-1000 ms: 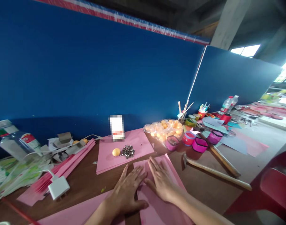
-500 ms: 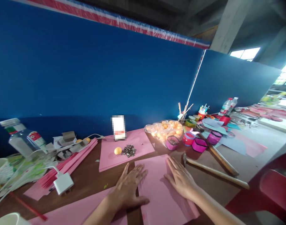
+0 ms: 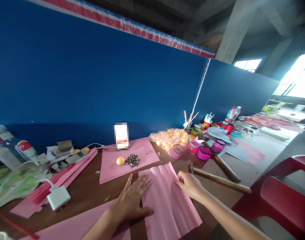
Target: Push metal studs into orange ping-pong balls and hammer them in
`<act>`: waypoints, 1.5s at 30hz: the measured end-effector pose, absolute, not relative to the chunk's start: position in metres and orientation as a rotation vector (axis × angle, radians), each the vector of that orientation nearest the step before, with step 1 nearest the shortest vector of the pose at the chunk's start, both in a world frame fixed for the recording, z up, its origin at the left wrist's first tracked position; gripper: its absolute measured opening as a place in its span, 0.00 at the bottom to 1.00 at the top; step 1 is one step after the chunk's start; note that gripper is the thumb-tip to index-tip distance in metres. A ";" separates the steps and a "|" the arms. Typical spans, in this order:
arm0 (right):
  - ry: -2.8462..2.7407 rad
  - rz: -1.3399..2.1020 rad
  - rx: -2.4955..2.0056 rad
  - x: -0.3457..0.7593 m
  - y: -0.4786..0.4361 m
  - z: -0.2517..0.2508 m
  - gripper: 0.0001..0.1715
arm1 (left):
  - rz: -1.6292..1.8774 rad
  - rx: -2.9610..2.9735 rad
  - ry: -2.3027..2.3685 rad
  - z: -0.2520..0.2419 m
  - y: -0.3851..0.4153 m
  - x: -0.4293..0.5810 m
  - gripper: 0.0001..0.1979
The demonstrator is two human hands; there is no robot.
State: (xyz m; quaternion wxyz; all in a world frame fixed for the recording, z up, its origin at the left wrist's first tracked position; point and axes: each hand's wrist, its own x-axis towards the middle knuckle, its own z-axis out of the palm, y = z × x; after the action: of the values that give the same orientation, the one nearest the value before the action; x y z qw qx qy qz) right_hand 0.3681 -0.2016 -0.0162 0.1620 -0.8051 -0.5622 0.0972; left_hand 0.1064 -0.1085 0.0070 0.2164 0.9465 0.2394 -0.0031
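Observation:
A pink paper sheet [image 3: 166, 200] lies in front of me, with long ridges running along its length. My left hand [image 3: 131, 198] rests flat on its left side, fingers spread and thumb out. At the right edge my right hand [image 3: 191, 185] has its fingers curled in a pinch on the paper, and that edge looks slightly raised. Beyond the sheet, more pink paper [image 3: 142, 148] carries a yellow ball [image 3: 120, 161] and a pile of small metal bells or beads [image 3: 132, 160]. Another pink sheet [image 3: 92, 221] lies under my left forearm.
A hammer [image 3: 220, 178] lies right of the paper, near small pink and purple containers [image 3: 204, 152]. A plastic bag of yellow balls [image 3: 170, 138] stands by the blue partition [image 3: 104, 73]. At left are a white charger [image 3: 58, 197] and plastic bottle [image 3: 7, 150]. Red chairs [image 3: 287, 196] stand right.
My right hand has gone from lying flat to a pinch at the paper's right edge. The sheet, smooth before, now shows lengthwise ridges. My left hand stays flat; the view has turned slightly right.

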 end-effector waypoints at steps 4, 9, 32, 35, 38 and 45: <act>-1.511 0.374 -2.086 0.368 -0.196 -0.015 0.05 | 0.027 2.619 0.690 0.006 -0.110 0.105 0.42; -1.241 0.587 -1.948 0.371 -0.195 -0.015 0.04 | 0.063 2.621 0.690 0.000 -0.108 0.105 0.42; -1.566 -0.157 -2.366 0.369 -0.207 -0.018 0.16 | 0.017 2.634 0.665 -0.008 -0.103 0.105 0.43; -1.813 -0.307 -2.377 0.360 -0.206 -0.003 0.16 | 0.030 2.640 0.684 -0.009 -0.104 0.105 0.42; -2.077 -0.195 -2.345 0.357 -0.198 0.001 0.20 | 0.015 2.637 0.674 -0.009 -0.104 0.105 0.42; -1.996 -0.023 -2.434 0.366 -0.178 -0.007 0.22 | 0.008 2.636 0.664 -0.008 -0.103 0.104 0.43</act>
State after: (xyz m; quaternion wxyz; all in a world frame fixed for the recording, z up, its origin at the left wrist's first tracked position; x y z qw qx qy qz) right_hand 0.3663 -0.1776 -0.0071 -0.0030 -0.7732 -0.6341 -0.0073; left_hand 0.1044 -0.1027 -0.0083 0.2100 0.9481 0.2390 0.0029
